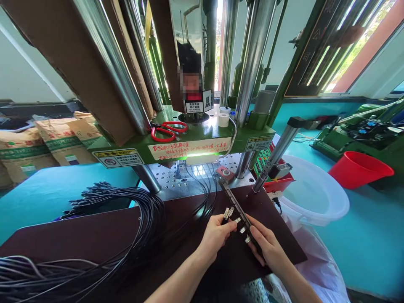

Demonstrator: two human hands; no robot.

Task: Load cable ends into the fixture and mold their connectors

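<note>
Nearest me, two bare forearms reach over a dark brown work board (94,235). The left hand (216,235) pinches a small metal connector (228,212) between thumb and fingertips, holding it right against the left edge of a long, narrow fixture bar (236,210). The right hand (265,244) lies along the near end of that bar, fingers closed around it; a few more silvery connector tips show between the two hands, which are close together but not touching. The bar runs diagonally away from the hands toward a small red block (225,172) at its far end.

To the left, a thick bundle of black cables (126,219) sprawls over the board, some strands trailing toward the hands.

Farther off stands a green press machine (202,143) with shiny steel columns; red-handled scissors (167,130) and a roll of white tape (223,120) rest on its ledge. To the right sit a white plastic basin (315,198) and a red bucket (360,168); far left, paper sacks (47,143) are stacked.
</note>
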